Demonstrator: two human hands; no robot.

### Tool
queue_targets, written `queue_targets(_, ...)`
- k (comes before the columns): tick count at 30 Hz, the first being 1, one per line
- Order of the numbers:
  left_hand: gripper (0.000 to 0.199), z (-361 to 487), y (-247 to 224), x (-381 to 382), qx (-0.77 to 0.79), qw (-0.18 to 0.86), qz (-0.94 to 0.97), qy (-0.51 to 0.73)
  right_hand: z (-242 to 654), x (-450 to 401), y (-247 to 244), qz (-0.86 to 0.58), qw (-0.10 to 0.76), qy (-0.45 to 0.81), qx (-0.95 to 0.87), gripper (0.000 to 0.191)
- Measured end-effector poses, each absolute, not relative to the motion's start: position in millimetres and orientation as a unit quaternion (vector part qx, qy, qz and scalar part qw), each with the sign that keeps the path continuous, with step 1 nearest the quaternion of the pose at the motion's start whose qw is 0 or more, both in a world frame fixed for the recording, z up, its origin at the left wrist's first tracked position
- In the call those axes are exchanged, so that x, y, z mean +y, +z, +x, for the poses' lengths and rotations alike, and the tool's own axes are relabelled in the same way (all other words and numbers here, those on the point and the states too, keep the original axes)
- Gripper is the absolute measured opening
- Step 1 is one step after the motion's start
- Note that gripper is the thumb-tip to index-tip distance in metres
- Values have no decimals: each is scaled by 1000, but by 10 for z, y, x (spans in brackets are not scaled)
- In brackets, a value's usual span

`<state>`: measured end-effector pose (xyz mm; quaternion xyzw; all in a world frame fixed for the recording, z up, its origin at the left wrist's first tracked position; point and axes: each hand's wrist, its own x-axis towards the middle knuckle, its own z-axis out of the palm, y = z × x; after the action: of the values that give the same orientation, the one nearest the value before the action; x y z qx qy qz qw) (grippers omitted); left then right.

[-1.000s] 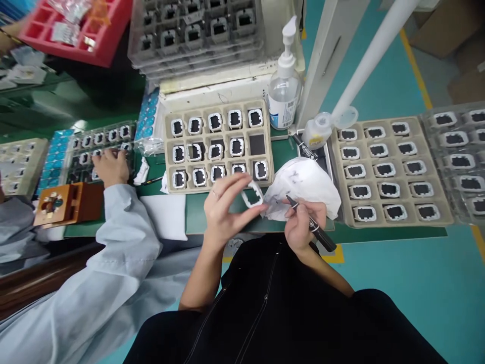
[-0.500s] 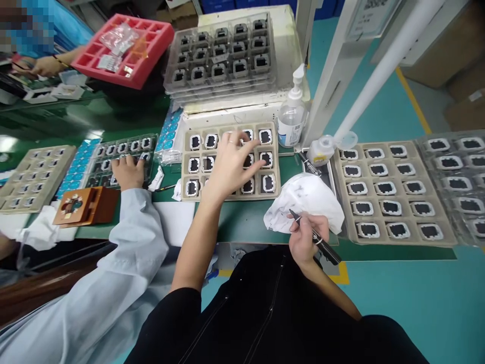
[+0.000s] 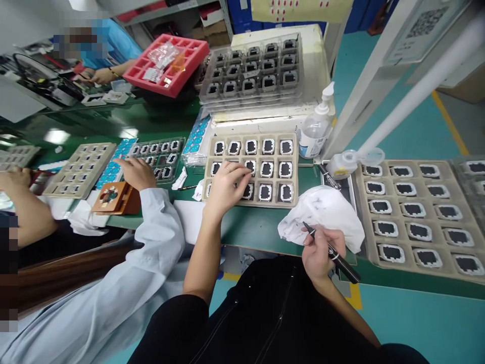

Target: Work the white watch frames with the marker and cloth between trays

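Note:
My left hand [image 3: 228, 188] is over the lower left part of a beige tray [image 3: 295, 199] of white-rimmed black parts. Its thumb and fingers are pinched close together, and whatever they may hold is too small to name. In my right hand [image 3: 320, 253] is a black marker [image 3: 345, 264], its dark tip pointing up and left above a crumpled white cloth [image 3: 333, 205] with dark smudges. A second beige tray [image 3: 407, 199] with similar parts lies at the right.
A pump bottle [image 3: 315, 132] and a small white bottle [image 3: 342, 164] stand behind the cloth. Clear trays [image 3: 250, 73] are stacked at the back. At the left, a co-worker's hand [image 3: 138, 173] is near an orange-brown fixture [image 3: 113, 198]. A red tray [image 3: 166, 63] sits farther back.
The view has shifted left. My left hand has moved toward the tray's lower left and its spread fingers have drawn together. The co-worker's hand has moved left, away from the clear tray.

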<state>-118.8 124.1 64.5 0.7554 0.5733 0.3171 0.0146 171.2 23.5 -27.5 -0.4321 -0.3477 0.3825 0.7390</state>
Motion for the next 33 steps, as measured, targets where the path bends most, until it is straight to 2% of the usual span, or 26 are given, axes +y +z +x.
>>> queue_targets(4, 25, -1372, 799, 1315, 642, -23, 702, 308, 1721, 245, -262, -434, 740, 377, -348, 24)
queue_targets(9, 20, -1608, 868, 1282, 727, 28, 636, 257, 1715, 250, -245, -436, 741, 376, -345, 25)
queue_targets(12, 26, -1597, 809, 1237, 727, 36, 627, 277, 1708, 251, -246, -439, 741, 379, -340, 25)
queue_targets(17, 32, -1746, 761, 1442, 732, -19, 600, 322, 1710, 250, -263, -443, 737, 382, -338, 22)
queue_targets(23, 49, -2241, 811, 2130, 720, 22, 665, 199, 1714, 255, -273, -443, 734, 385, -341, 26)
queue_targets(25, 45, -2342, 828, 2323, 709, 41, 680, 186, 1712, 254, -272, -441, 737, 384, -340, 28)
queue_targets(29, 23, -2458, 876, 2539, 681, 61, 711, 166, 1711, 248, -269, -436, 734, 389, -344, 29)
queue_targets(33, 28, -2515, 950, 2526, 651, 53, 741, 156, 1724, 230, -271, -432, 727, 400, -354, 27)
